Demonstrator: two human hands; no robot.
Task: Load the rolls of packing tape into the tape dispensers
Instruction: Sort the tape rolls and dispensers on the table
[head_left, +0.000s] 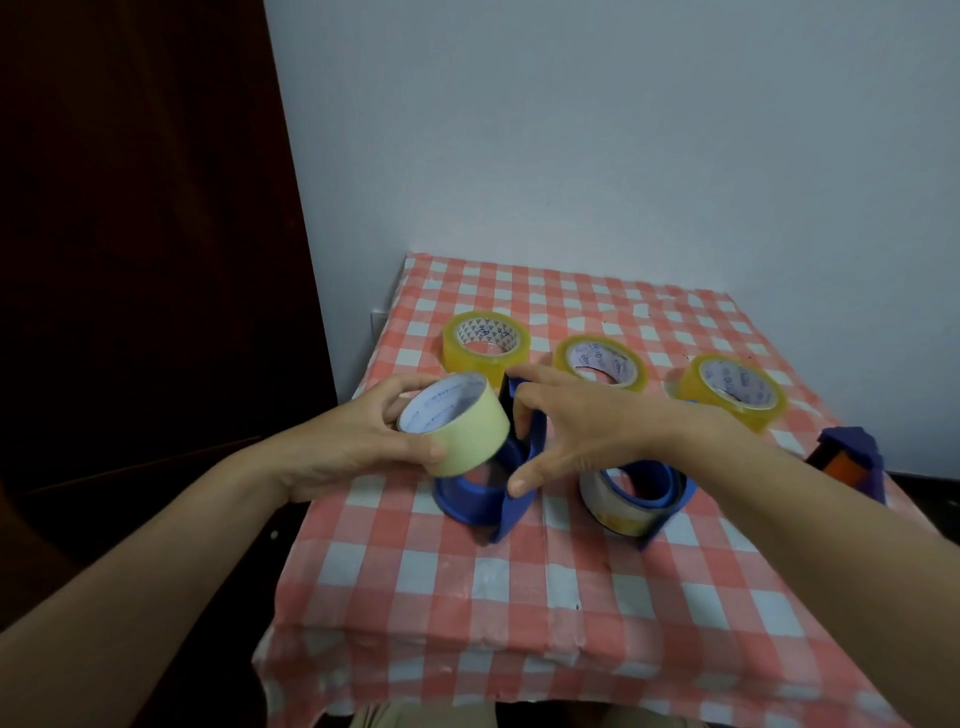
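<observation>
Pale wall (571, 130) backs a small desk (519, 597) covered in a red-and-white checked cloth (649, 587). A dark wooden door (156, 234) stands just beyond the desk's left edge. The desk's far edge meets the wall, and the cloth hangs over the near edge. The broad strip of cloth along the near edge carries nothing; everything else sits in the far half.

Three yellow rolls of tape lie flat in a row along the far side: the left roll (485, 340) nearest the far left corner, the middle roll (600, 362), and the right roll (732, 389) towards the right edge.

Three blue dispensers stand nearer than that row. The empty dispenser (467, 501) is near the middle. The loaded dispenser (654, 483), just to its right, already carries a fifth roll, the clear roll (608, 506). The third dispenser (852, 439) sits at the right edge, partly hidden by the forearm.

The left hand (353, 447) grips a fourth, pale roll (462, 431), thumb on its outside and fingers curled round the far rim, holding it tilted just above the empty dispenser's hub. The right hand (597, 426) holds that dispenser's upright frame, fingers curled over the top and thumb spread down against its side plate.
</observation>
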